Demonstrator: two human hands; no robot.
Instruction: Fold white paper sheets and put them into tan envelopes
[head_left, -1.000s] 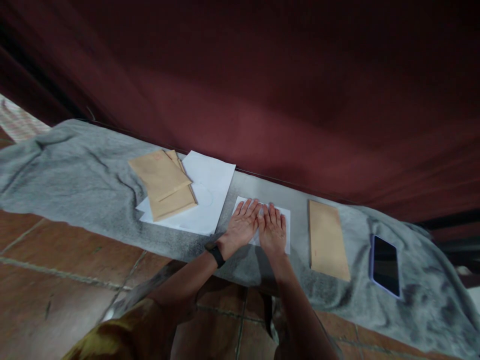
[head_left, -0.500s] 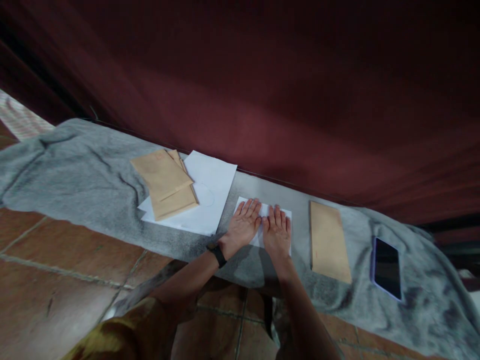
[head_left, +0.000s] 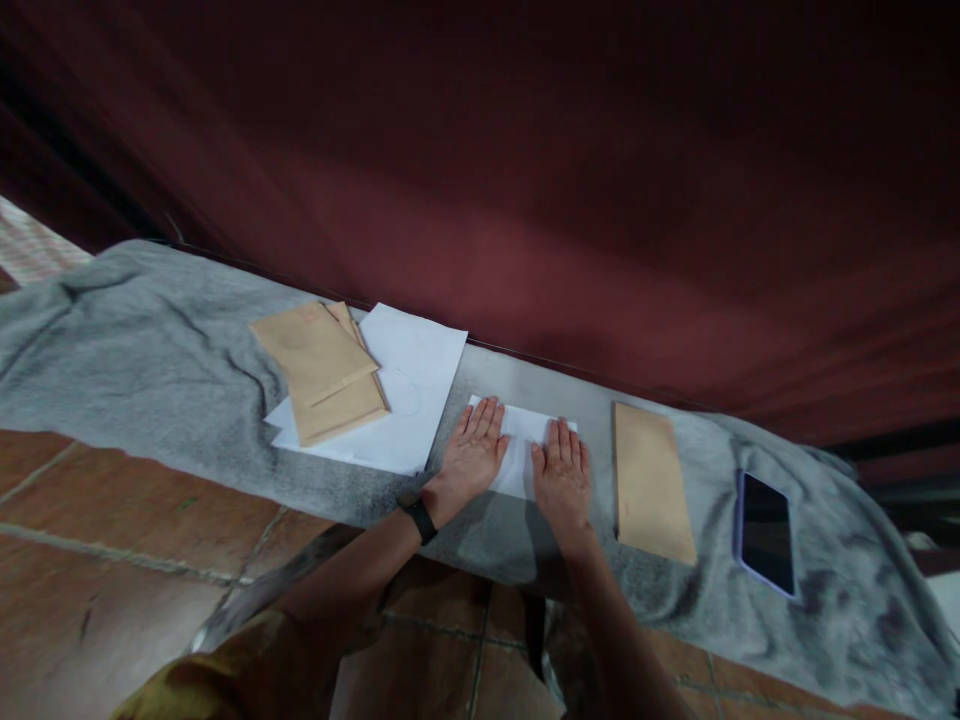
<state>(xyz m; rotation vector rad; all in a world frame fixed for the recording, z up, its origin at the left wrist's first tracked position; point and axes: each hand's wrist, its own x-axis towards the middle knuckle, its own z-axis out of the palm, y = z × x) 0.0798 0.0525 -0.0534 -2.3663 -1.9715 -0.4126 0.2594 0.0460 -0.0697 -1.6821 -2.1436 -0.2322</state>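
A small white sheet of paper (head_left: 517, 455) lies flat on the grey cloth, between and under my hands. My left hand (head_left: 474, 455) presses on its left side, fingers stretched out and pointing away from me. On the paper's right edge rests my right hand (head_left: 563, 475), also flat with fingers extended. A gap separates the two hands, and bare paper shows there. Neither hand grips anything. Whether the sheet is folded, I cannot tell. Just right of my right hand lies a brown envelope (head_left: 652, 485).
Several brown envelopes (head_left: 319, 365) overlap on larger white sheets (head_left: 427, 360) at the left. A phone (head_left: 765, 530) with a purple edge lies far right. The grey cloth (head_left: 150, 350) covers a narrow surface against a dark red upright backing (head_left: 480, 230). Tiled floor (head_left: 112, 510) shows below.
My hands have slid apart across the white paper, the left one leftward and the right one slightly rightward. The view has shifted slightly. Envelopes and phone stay where they were.
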